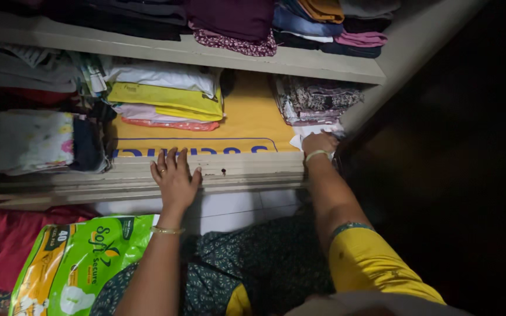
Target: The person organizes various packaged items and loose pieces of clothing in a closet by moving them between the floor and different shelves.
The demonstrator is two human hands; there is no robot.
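Observation:
I face an open wardrobe with a low shelf lined with a yellow sheet. My left hand lies flat on the shelf's front edge, fingers spread, holding nothing. My right hand reaches to the shelf's right corner and closes on a white cloth lying under a stack of patterned folded clothes. Both wrists wear thin bangles.
A pile of folded yellow, white and pink clothes sits mid-shelf. A floral white bundle lies at the left. A green plastic pack and red cloth lie on the floor. The upper shelf holds more folded clothes. Dark space fills the right.

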